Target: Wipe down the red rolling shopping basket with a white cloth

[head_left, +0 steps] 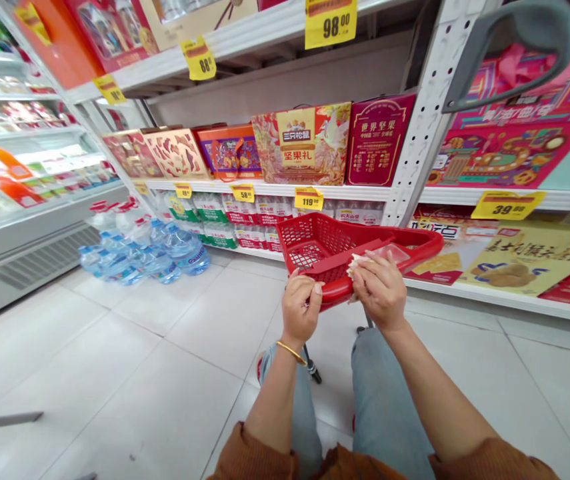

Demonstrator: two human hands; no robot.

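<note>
My left hand [301, 308] is curled into a loose fist against the near rim of a red plastic shopping basket [335, 248]; a gold bangle sits on that wrist. My right hand [381, 288] is closed round a small clear plastic packet with pale contents [385, 255], held at the basket's rim. The basket is tilted in front of my knees, which are in grey trousers. What the left fingers pinch, if anything, is hidden.
Shelving runs ahead and right with gift boxes [305, 143], yellow price tags [308, 199] and a grey trolley handle [515, 40] at top right. Large water bottles [155, 253] lie heaped on the white tiled floor. A chilled cabinet [19, 200] stands left.
</note>
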